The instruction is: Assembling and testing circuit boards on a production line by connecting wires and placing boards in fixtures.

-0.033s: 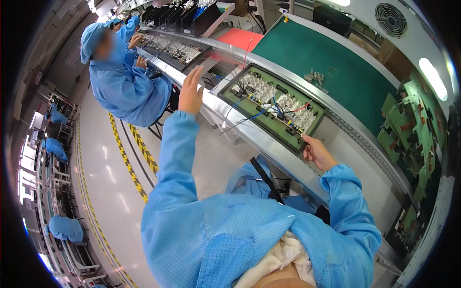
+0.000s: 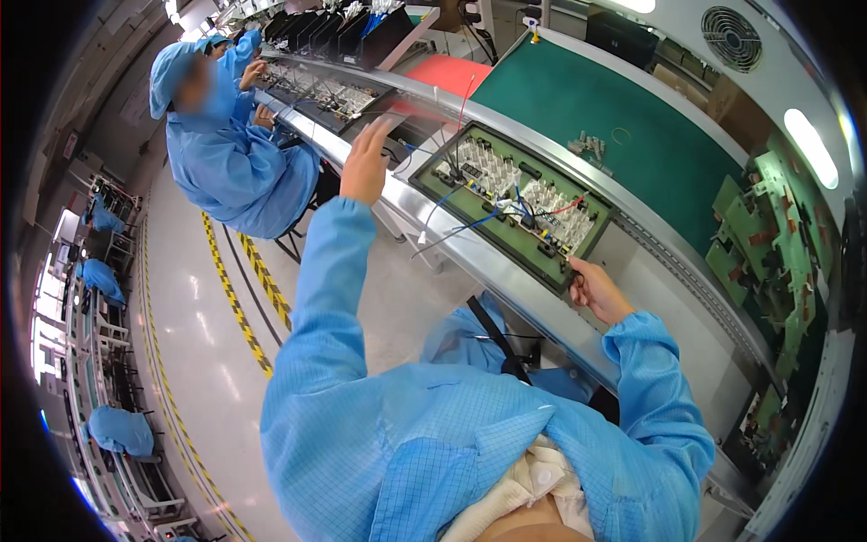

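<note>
My right hand [image 2: 598, 291] has its thumb and fingers closed on the near right corner of a dark-rimmed tray [image 2: 597, 237]. A green circuit board [image 2: 477, 215] lies in that tray, crowded with white and black components. Blue, red and dark wires cross it. One wire with a white connector [image 2: 422, 238] hangs over the near edge. My left hand [image 2: 364, 165] is raised beyond the tray's left end, its fingers stretched out, and I see nothing held in it.
The tray rests on a metal conveyor rail [image 2: 452, 221]. Behind it, small pale parts [image 2: 587, 144] lie on a green mat [image 2: 542, 95]. Green boards [image 2: 772, 235] stand at the right. A co-worker in blue [image 2: 230, 172] sits at the left near another tray of boards [image 2: 330, 95].
My left hand has shifted slightly to the right and down, its fingers still spread. My right hand keeps its hold on the tray corner.
</note>
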Demonstrator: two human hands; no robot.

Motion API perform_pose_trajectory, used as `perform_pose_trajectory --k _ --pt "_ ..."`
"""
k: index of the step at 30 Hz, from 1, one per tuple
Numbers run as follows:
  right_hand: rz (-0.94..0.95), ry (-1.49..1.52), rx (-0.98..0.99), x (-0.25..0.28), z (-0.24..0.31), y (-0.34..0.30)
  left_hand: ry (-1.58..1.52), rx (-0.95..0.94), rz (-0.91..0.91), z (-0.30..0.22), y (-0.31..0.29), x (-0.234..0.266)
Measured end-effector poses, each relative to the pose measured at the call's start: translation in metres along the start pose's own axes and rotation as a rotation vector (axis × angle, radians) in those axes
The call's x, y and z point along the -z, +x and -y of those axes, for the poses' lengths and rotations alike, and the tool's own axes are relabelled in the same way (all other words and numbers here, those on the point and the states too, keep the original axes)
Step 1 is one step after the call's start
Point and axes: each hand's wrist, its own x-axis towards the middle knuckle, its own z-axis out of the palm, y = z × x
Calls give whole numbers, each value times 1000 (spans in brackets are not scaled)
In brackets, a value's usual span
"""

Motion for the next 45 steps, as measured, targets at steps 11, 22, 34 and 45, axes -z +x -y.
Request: perform_pose_trajectory --k 11,22,34,45 --pt "-2 -98 -46 21 0 -19 256 -124 438 55 61 -53" --pt "48 -162 -96 24 16 -42 29 -284 494 1 37 38" --pt "103 -133 -113 11 28 -45 -184 -98 816 -2 13 63" --pt "134 -84 -106 -8 28 -47 -403 -126 617 0 24 82"
